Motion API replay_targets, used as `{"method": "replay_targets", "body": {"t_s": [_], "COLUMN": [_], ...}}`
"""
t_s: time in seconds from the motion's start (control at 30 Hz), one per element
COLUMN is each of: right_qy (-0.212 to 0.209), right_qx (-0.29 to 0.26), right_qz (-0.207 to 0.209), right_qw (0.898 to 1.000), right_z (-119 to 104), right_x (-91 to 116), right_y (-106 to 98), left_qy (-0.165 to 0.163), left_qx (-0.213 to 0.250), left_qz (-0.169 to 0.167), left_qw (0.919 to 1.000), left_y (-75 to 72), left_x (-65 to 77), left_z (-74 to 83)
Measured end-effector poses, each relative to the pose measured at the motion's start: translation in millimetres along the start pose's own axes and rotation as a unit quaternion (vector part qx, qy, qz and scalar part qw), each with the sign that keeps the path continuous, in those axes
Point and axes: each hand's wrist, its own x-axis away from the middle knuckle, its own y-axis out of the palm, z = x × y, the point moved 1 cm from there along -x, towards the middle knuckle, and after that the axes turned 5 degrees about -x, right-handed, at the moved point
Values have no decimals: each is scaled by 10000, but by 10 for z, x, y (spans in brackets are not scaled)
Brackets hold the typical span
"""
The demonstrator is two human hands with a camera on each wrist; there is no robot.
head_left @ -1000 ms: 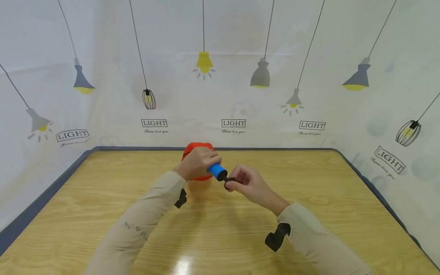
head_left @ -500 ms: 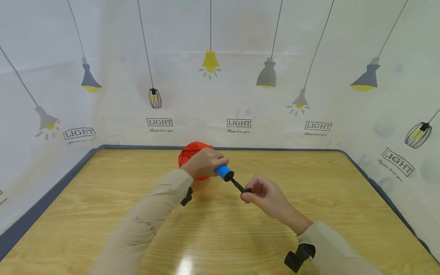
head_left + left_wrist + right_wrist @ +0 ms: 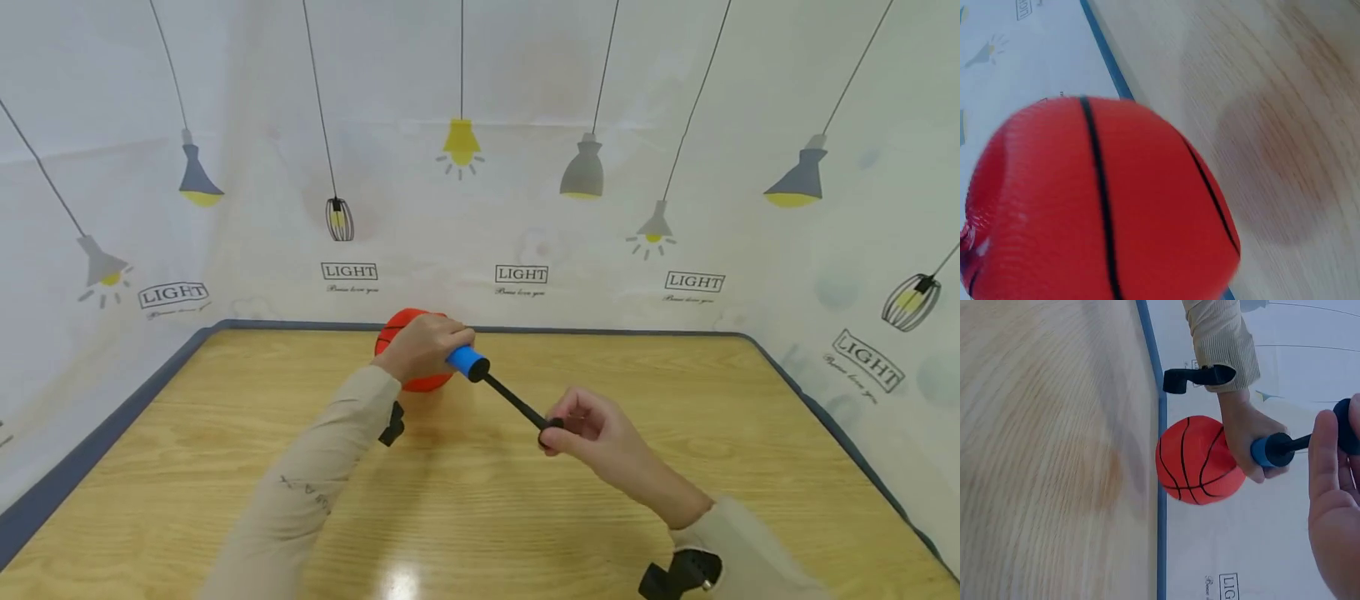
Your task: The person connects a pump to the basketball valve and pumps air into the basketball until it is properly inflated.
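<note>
My left hand grips the blue barrel of a hand pump, black at its near end. Its black rod slants out toward me on the right, well drawn out. At the rod's end, my right hand pinches the black handle between thumb and fingers. Beyond the left hand is a red toy basketball with black lines, partly covered by that hand in the head view. In the left wrist view the basketball fills the lower left, with a dent at its left edge. The pump's far end is hidden.
A wooden table lies beneath both hands, edged in dark blue. Behind it and at both sides stands a white backdrop printed with lamps. Dark wrist camera mounts hang under both sleeves.
My right hand has moved right and toward me, pulling the pump's rod farther out of the barrel. The left hand keeps its grip on the barrel, shifting only slightly.
</note>
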Motion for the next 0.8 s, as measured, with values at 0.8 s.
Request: {"method": "replay_targets", "body": {"t_s": [0.8], "right_qy": [-882], "right_qx": [136], "right_qz": [-715], "right_qw": [9934], "right_z": [57], "right_x": [53], "right_y": [-106], "left_qy": [300], "left_qx": [239], "left_qz": [-197], "left_qw": [9991], "left_y": [55], "left_x": [-21], "left_z": [86]}}
